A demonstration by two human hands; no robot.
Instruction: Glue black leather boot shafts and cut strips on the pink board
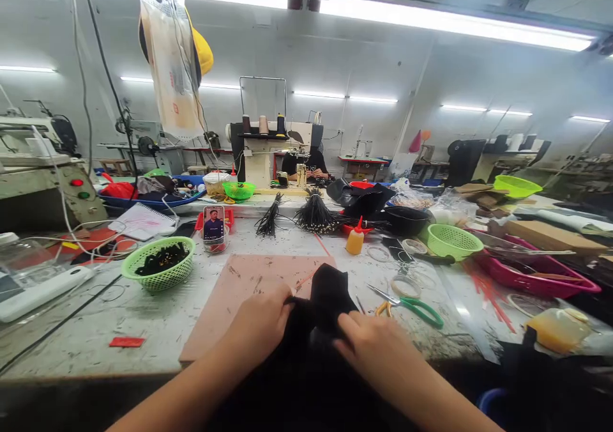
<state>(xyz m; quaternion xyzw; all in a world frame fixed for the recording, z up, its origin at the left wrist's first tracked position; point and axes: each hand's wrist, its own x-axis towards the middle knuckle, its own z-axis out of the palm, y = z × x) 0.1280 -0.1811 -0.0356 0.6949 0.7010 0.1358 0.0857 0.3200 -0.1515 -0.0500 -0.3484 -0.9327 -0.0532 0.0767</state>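
A piece of black material (pixel 329 294) spans both my hands at the front edge of the bench. My left hand (pixel 265 320) is closed on its left part, fingers curled around a folded edge. On the other side, my right hand (pixel 368 339) grips the right part with thumb and fingers. The upper end of the piece stands up over a pinkish board (pixel 253 285). Its lower part merges with dark cloth below, so its full shape is hidden. Green-handled scissors (pixel 416 307) lie just beyond my right hand, beside a small yellow-handled tool (pixel 383 308).
To the left, a green basket (pixel 160 266) holds small black pieces; a phone (pixel 213 227) stands behind the board. Bundles of black cords (pixel 313 213), a glue bottle (pixel 355 239), another green basket (pixel 454 241) and a magenta tray (pixel 541 272) surround the work area. A person sits behind a sewing machine (pixel 268 147).
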